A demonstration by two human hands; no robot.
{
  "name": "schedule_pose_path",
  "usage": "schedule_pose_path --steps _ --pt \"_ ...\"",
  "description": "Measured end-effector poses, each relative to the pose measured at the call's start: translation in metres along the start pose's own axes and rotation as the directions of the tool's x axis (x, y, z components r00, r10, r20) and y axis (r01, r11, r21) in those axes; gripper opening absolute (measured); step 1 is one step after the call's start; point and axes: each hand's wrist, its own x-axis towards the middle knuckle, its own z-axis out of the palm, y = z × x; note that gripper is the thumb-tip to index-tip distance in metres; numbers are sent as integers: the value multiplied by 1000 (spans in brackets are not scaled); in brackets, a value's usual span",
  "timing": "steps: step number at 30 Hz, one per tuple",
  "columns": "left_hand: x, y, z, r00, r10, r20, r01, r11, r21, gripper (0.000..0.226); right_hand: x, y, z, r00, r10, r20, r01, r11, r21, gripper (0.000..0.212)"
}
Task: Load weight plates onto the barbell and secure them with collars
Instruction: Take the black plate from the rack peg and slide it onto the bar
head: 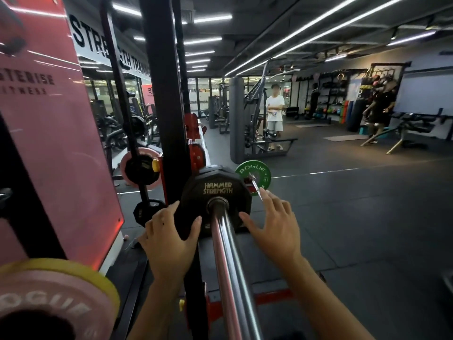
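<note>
A black weight plate [215,192] is seated on the chrome barbell sleeve [228,253]. It is pressed by the left hand [169,239], fingers spread flat; the right hand [272,224] hovers beside it with fingers apart. It is judged heavy and rigid, best gripped at opposite rims.

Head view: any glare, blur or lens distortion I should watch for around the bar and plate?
Head view: ceiling strip lights streak glare along the barbell sleeve; wide-angle bending curves the rack upright; the pink plate at lower left is soft and out of focus; the black Hammer Strength plate reads sharply between the left hand and right hand.
</note>
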Motion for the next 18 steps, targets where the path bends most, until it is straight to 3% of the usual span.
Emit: schedule_pose_path --steps 7,12,18 --pt "-45 21 -59 1000 -18 20 19 1000 -6 67 -58 -8 -57 1000 -5 27 3 998 67 73" --pt "-93 32 -109 997 76 -14 -76 996 53 63 -108 -6 -98 1000 6 28 -9 995 103 73" --pt "-130 47 -153 989 121 83 -124 992 29 68 -145 -12 -145 1000 21 6 -22 988 150 75"
